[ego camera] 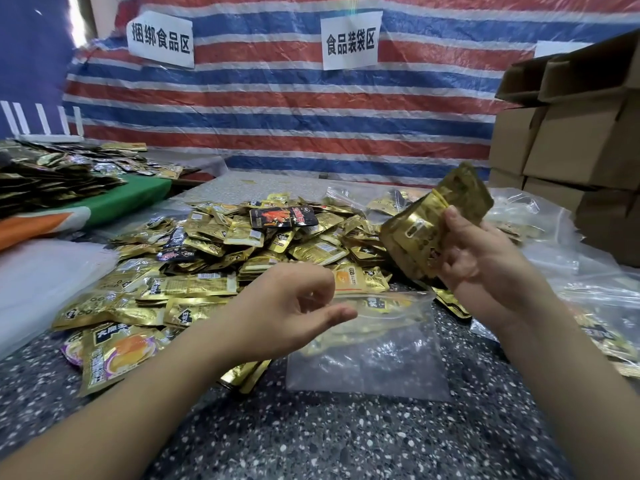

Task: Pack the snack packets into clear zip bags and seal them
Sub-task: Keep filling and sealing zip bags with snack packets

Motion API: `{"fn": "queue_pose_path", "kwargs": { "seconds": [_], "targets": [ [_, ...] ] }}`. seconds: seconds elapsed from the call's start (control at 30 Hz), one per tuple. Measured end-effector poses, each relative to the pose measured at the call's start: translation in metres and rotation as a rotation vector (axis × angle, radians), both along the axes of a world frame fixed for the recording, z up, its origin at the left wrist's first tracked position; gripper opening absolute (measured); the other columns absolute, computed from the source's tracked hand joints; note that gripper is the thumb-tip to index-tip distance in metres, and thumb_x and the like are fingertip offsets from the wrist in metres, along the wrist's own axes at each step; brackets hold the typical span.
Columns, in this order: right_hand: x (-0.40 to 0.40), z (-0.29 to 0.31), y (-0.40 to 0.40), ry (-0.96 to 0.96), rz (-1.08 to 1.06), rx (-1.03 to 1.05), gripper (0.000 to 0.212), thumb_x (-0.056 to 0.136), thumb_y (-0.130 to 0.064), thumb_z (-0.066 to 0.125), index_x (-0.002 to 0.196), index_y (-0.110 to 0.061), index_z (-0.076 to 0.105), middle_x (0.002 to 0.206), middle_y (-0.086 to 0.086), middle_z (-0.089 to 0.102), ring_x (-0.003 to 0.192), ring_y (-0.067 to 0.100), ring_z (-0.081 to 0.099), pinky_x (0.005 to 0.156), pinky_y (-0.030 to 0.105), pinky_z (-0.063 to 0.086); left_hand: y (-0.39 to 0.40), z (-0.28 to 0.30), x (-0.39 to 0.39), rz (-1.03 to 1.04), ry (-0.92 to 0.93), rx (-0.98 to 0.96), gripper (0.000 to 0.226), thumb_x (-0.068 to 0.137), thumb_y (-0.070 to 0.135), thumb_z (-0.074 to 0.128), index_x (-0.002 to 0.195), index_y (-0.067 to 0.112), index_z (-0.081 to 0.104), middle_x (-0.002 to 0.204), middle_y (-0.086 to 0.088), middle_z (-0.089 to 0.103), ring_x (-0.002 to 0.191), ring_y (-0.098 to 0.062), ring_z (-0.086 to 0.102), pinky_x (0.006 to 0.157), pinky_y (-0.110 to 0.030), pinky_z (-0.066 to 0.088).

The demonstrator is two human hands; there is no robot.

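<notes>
While the right hand [485, 254] grips gold packets [433, 223] above the zip bag [374, 358], the left hand [287, 313] hovers loosely curled, holding nothing, at the bag's left edge.

Both forearms bare, coming in from the bottom corners and angling toward centre. Left hand [287, 310] sat low, thumb side up, thumb stretched forward and right; fingers curled in loosely, nothing visibly held between them. Right hand [481, 258] was raised higher than the left, wrist cocked upward. Its thumb pressed on the near face of a stack of gold packets [433, 220], fingers wrapped round the back, so it gripped the stack upright and tilted. Hands were apart, not touching.
</notes>
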State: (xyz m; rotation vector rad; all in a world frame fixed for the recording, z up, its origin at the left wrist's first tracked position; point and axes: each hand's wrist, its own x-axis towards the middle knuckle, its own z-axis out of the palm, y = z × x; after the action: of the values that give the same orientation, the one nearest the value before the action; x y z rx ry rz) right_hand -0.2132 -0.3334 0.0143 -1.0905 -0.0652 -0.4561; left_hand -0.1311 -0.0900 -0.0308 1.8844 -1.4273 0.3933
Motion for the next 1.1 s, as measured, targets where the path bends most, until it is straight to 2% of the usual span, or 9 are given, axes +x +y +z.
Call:
{"fn": "queue_pose_path", "kwargs": {
  "seconds": [0.07,0.13,0.23,0.37,0.53,0.67,0.83,0.97,1.1],
  "targets": [
    [0.001,-0.002,0.009,-0.045,0.058,-0.012,0.028,0.082,-0.018,0.065,0.108,-0.01,0.061,0.093,0.005,0.076,0.081,0.016,0.074,0.063,0.028,0.06,0.0,0.0,-0.001,-0.007,0.007,-0.007,0.045,0.089,0.052,0.06,0.065,0.017,0.045,0.06,0.01,0.04,0.058,-0.006,0.039,0.052,-0.018,0.033],
    [0.001,-0.006,0.016,-0.066,0.091,-0.099,0.028,0.082,-0.017,0.065,0.109,-0.01,0.062,0.098,0.008,0.076,0.087,0.02,0.075,0.07,0.034,0.061,0.0,0.0,-0.001,-0.012,-0.001,-0.017,0.045,0.089,0.051,0.06,0.065,0.017,0.044,0.06,0.01,0.04,0.058,-0.006,0.038,0.052,-0.021,0.033],
    [0.002,-0.012,0.02,-0.055,0.014,-0.357,0.036,0.075,-0.02,0.073,0.109,-0.009,0.066,0.104,0.011,0.075,0.097,0.027,0.073,0.077,0.04,0.061,0.0,0.001,-0.002,-0.017,-0.01,-0.033,0.045,0.09,0.05,0.06,0.065,0.017,0.044,0.06,0.01,0.039,0.057,-0.006,0.038,0.051,-0.022,0.033],
    [0.0,-0.016,0.017,-0.017,-0.03,-0.675,0.037,0.073,-0.025,0.077,0.108,-0.017,0.069,0.102,0.005,0.077,0.097,0.022,0.074,0.079,0.034,0.06,0.001,0.002,0.0,-0.034,0.037,-0.062,0.043,0.091,0.048,0.061,0.066,0.015,0.047,0.06,0.009,0.042,0.056,-0.007,0.039,0.049,-0.025,0.034],
    [-0.004,-0.014,0.011,0.046,0.072,-0.858,0.035,0.077,-0.026,0.078,0.111,-0.021,0.069,0.108,0.005,0.076,0.102,0.023,0.072,0.087,0.04,0.058,0.001,0.001,0.0,-0.025,0.098,-0.078,0.039,0.09,0.049,0.06,0.069,0.017,0.052,0.062,0.002,0.048,0.055,-0.015,0.043,0.049,-0.038,0.038],
    [-0.006,-0.014,0.016,0.072,0.133,-0.902,0.033,0.08,-0.023,0.074,0.111,-0.019,0.067,0.106,0.005,0.075,0.099,0.022,0.073,0.082,0.034,0.06,0.001,0.001,0.0,-0.01,0.137,-0.068,0.04,0.089,0.052,0.059,0.071,0.017,0.055,0.063,-0.001,0.053,0.058,-0.023,0.049,0.053,-0.047,0.044],
    [-0.009,-0.013,0.023,0.079,0.106,-1.043,0.023,0.092,-0.01,0.067,0.113,-0.021,0.066,0.104,0.005,0.072,0.098,0.02,0.071,0.082,0.038,0.061,-0.003,0.002,-0.003,-0.015,0.189,-0.114,0.037,0.089,0.046,0.065,0.072,0.014,0.058,0.064,0.0,0.055,0.058,-0.019,0.051,0.052,-0.034,0.042],
    [-0.012,-0.012,0.028,0.09,0.101,-1.17,0.024,0.094,-0.013,0.067,0.114,-0.026,0.065,0.105,-0.003,0.072,0.101,0.019,0.069,0.087,0.048,0.059,-0.004,0.003,-0.006,-0.005,0.264,-0.178,0.02,0.082,0.037,0.069,0.071,0.024,0.059,0.063,-0.002,0.06,0.051,-0.009,0.054,0.05,-0.024,0.044],
    [-0.014,-0.009,0.028,0.097,0.093,-1.175,0.026,0.093,-0.015,0.069,0.114,-0.03,0.067,0.107,-0.005,0.073,0.102,0.017,0.07,0.089,0.051,0.057,-0.004,0.005,-0.008,0.014,0.332,-0.22,0.019,0.079,0.032,0.069,0.08,0.015,0.062,0.067,-0.003,0.066,0.052,-0.012,0.062,0.053,-0.021,0.05]
  ]
}}
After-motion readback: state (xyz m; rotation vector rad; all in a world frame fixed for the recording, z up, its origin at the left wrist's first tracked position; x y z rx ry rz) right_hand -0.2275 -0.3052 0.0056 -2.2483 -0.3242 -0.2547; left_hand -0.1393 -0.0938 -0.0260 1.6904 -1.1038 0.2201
